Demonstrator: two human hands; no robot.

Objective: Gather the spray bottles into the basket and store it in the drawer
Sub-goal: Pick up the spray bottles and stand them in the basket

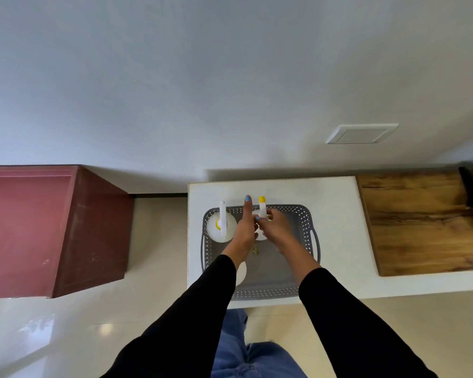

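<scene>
Seen from above, a grey perforated basket point(306, 227) sits on a white counter point(339, 241). A white spray bottle point(221, 225) stands upright in its far left corner. Beside it, a second spray bottle point(262, 211) with a yellow nozzle is gripped by the right hand point(275, 225), while the left hand point(243, 227) touches it with forefinger extended. No labels or writing are readable.

basket point(306, 227): grey, dotted lattice walls | spray bottles: white, one point(221, 227) with yellow collar, one point(262, 207) with yellow nozzle tip | worktop point(336, 214): white | board point(421, 222) at right edge: brown wood grain | cabinet point(52, 227): dark red | sleeves point(352, 323): black | fingernails point(247, 198): light blue
</scene>
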